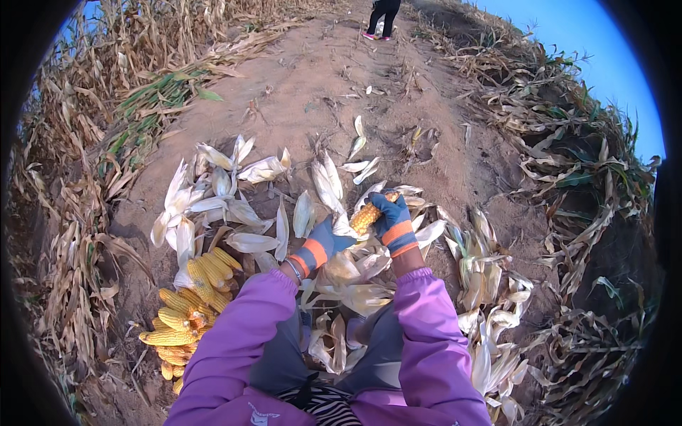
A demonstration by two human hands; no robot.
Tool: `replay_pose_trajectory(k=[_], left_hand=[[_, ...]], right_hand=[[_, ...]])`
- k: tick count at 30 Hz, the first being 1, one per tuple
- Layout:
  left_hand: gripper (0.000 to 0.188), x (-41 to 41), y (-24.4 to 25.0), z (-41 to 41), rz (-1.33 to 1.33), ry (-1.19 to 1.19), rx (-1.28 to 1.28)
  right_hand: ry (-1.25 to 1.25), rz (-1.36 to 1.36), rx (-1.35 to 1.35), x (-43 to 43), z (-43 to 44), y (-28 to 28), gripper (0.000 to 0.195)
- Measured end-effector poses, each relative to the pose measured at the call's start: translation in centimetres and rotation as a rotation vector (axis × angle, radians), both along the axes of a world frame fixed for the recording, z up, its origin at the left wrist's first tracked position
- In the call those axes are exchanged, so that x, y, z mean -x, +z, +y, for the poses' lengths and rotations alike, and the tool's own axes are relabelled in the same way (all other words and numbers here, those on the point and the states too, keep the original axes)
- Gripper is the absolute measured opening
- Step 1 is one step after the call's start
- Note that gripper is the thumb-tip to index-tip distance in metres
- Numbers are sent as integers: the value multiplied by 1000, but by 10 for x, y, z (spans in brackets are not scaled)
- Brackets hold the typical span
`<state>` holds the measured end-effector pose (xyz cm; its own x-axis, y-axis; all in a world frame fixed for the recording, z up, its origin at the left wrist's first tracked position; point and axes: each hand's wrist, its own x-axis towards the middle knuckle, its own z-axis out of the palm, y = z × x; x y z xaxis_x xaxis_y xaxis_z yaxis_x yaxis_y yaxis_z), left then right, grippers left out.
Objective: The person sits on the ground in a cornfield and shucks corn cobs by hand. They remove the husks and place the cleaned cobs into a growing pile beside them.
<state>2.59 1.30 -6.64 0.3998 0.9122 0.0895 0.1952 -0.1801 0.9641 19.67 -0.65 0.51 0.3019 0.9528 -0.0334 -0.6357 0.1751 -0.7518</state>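
Note:
My right hand (393, 214), in a blue and orange work glove, grips a yellow corn cob (365, 218) with most of its kernels bare. At the cob's lower end my left hand (327, 238), gloved alike, is closed on pale dry husk (341, 219) that spreads upward from the cob. The cob lies tilted between the two hands, its upper end partly behind my right fingers. Loose husks (357, 298) cover the ground beneath my hands and between my legs. Left of my left forearm lies a pile of bare yellow corn cobs (192, 314).
Unhusked or emptied husks (213, 197) lie ahead on the left, and more (485, 298) on the right. Standing dry corn stalks (90, 122) border the left side; flattened stalks (565, 154) line the right. A person (382, 18) stands far ahead on the bare soil (319, 74).

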Motion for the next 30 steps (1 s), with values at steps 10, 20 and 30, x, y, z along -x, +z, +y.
replay_pose_trajectory(k=[10, 20, 30], left_hand=[[68, 5, 41, -24, 54, 106, 105], [47, 5, 1, 3, -363, 183, 197], [64, 18, -1, 13, -280, 223, 257]], right_hand=[[-233, -134, -63, 23, 4, -5, 28], [-354, -250, -199, 39, 5, 2, 29], [-21, 210, -205, -31, 8, -14, 7]])
